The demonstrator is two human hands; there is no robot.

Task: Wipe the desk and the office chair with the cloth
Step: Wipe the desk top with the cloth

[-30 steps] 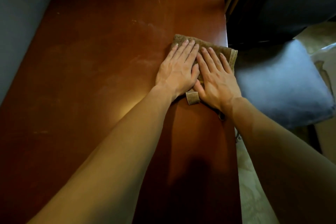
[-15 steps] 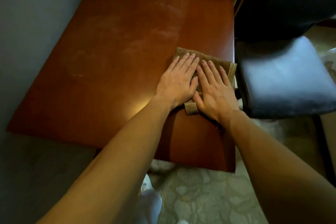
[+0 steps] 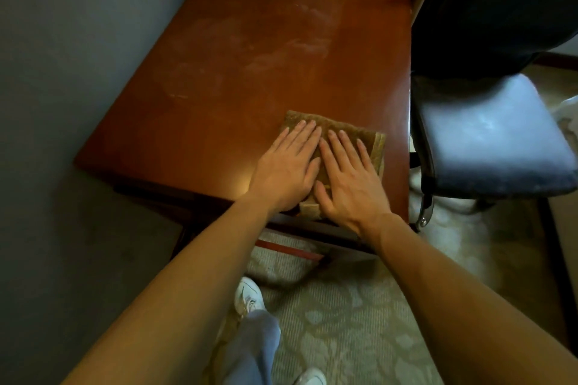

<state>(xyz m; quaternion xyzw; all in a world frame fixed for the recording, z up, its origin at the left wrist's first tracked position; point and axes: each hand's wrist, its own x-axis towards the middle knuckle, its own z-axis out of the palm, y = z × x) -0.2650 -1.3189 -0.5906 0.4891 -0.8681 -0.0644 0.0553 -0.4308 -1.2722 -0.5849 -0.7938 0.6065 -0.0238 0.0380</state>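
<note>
Near table front edge: cloth lies flat under left hand and right hand, fingers straight, pressing, gripping nothing. Smears beyond: press evenly, overlap strokes. Chair probably unwiped.

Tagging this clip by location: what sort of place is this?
Probably a hotel room or small office: a polished wooden desk against a wall, a padded chair beside it, and patterned carpet.

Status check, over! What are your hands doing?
Left hand, right hand flat on cloth. Cloth at desk's near edge. Office chair alongside, nothing blocking.
</note>
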